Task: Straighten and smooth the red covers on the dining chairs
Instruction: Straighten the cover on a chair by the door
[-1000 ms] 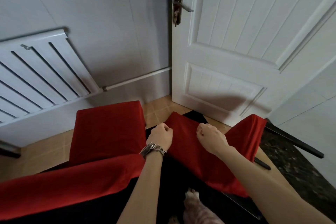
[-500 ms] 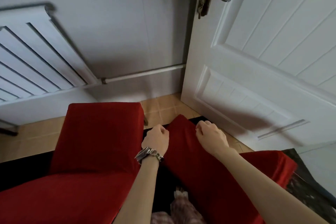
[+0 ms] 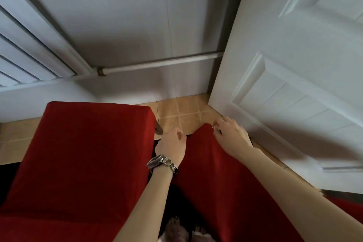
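Left hand (image 3: 172, 147): curled into a fist with the thumb on top, clamped on the left edge of the right red cover (image 3: 225, 182), close to that cover's far corner.
Right hand (image 3: 231, 136): fingers (image 3: 216, 124) bent down over the far corner of the same cover and pinching its edge; the back of the hand faces up.
Right red cover: stretched over a chair seat, running from both grips back toward the person; its far corner lies between the two hands.
Left red cover (image 3: 84, 153): on the neighbouring chair, just to the left of the left-hand grip and separated from it by a dark gap; the cloth lies flat.
Wrist chain (image 3: 163, 163): metal links on the left wrist, directly behind the fist.
Chair leg (image 3: 158, 128): dark, just beyond and to the left of the left fist, at the corner of the left cover.
Tiled floor (image 3: 180, 112): tan tiles just beyond both grips.
Door (image 3: 294, 65): white, panelled, just to the right of the right-hand grip.
Pipe (image 3: 161, 63): white, running along the wall well beyond the hands.
Radiator (image 3: 29, 45): white, far to the left of the grips, on the wall.
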Available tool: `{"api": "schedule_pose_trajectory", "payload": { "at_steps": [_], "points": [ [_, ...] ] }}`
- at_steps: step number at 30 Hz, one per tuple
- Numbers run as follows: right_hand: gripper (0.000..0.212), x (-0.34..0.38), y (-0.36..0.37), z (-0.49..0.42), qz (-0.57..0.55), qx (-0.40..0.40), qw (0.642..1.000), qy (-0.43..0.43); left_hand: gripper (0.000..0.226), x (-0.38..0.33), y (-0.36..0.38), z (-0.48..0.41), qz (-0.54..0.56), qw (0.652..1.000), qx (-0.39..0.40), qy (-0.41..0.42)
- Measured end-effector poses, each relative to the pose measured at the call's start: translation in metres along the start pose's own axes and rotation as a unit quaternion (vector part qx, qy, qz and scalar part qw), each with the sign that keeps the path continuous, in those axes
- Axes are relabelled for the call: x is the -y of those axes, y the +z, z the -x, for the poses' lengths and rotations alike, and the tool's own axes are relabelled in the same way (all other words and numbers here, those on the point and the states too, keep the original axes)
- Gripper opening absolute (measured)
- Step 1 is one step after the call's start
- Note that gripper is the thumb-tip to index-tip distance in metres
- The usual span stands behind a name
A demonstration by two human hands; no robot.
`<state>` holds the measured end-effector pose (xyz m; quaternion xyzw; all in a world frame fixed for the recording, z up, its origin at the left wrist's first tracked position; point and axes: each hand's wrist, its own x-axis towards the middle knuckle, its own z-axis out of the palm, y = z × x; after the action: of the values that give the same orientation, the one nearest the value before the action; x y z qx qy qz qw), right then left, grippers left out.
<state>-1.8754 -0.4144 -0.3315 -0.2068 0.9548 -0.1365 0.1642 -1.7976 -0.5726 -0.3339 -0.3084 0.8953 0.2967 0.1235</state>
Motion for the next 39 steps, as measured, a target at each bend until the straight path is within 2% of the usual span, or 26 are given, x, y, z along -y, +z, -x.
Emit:
{"api": "schedule_pose_trajectory", "payload": {
  "at_steps": [6, 13, 20, 25, 29, 32, 35, 39],
  "points": [
    [0.027, -0.035, 0.111, -0.057, 0.008, 0.026, 0.999, -0.025, 0.018, 0.051, 0.098, -0.071, 0.027, 0.999, -0.023, 0.011],
    [0.028, -0.07, 0.241, -0.112, 0.03, 0.043, 0.998, -0.046, 0.014, 0.111, 0.208, -0.134, 0.015, 1.0, 0.005, 0.003],
    [0.031, -0.099, 0.343, -0.158, 0.047, 0.057, 0.995, -0.069, 0.017, 0.168, 0.289, -0.179, -0.018, 1.0, 0.017, -0.009],
    [0.034, -0.107, 0.405, -0.188, 0.057, 0.075, 0.99, -0.105, 0.03, 0.202, 0.339, -0.211, -0.058, 0.998, 0.001, 0.024],
    [0.031, -0.11, 0.439, -0.205, 0.082, 0.076, 0.983, -0.147, 0.038, 0.22, 0.368, -0.228, -0.107, 0.994, 0.013, 0.034],
    [0.031, -0.113, 0.457, -0.218, 0.095, 0.086, 0.975, -0.179, 0.054, 0.232, 0.387, -0.24, -0.131, 0.99, 0.031, 0.027],
    [0.036, -0.121, 0.471, -0.228, 0.122, 0.131, 0.965, -0.191, 0.068, 0.241, 0.405, -0.242, -0.157, 0.985, 0.067, 0.022],
    [0.045, -0.13, 0.48, -0.242, 0.152, 0.195, 0.953, -0.175, 0.079, 0.248, 0.416, -0.248, -0.15, 0.987, 0.061, -0.014]
  ]
}}
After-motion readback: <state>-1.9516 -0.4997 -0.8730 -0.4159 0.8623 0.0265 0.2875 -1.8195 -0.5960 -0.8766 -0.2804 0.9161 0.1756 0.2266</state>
